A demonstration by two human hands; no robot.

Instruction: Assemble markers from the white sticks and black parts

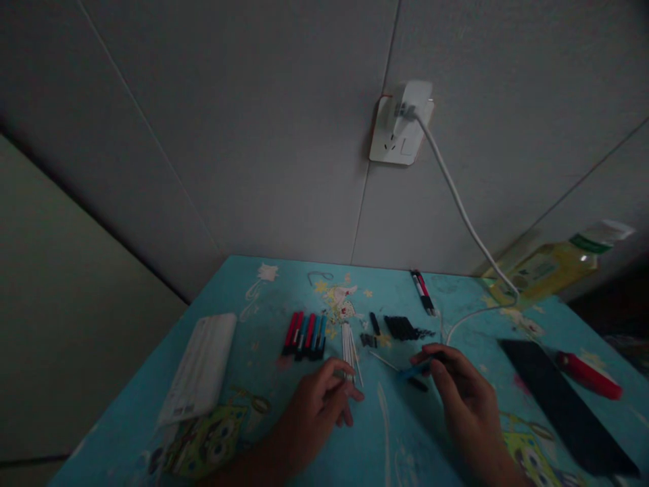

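Note:
My right hand (459, 392) pinches a blue pen barrel (416, 369) just over the table. A thin white refill (384, 360) lines up with its left end; whether it is inside the barrel I cannot tell. Below the barrel lies a small black pen part (418, 384). My left hand (324, 399) hovers with fingers loosely bent and apart, beside a bundle of white refills (347, 343); nothing shows in it. Red and blue pen barrels (305, 333) lie in a row further left. Black pen parts (400, 328) and small dark pieces (369, 340) are grouped behind.
The table (274, 297) has a turquoise printed cover. At left is a white flat box (200, 365); at right, a black strip (562, 402), a red object (588, 375) and a yellow bottle (550, 270). Pens (422, 292) lie near the wall, left of a charger cable (459, 199).

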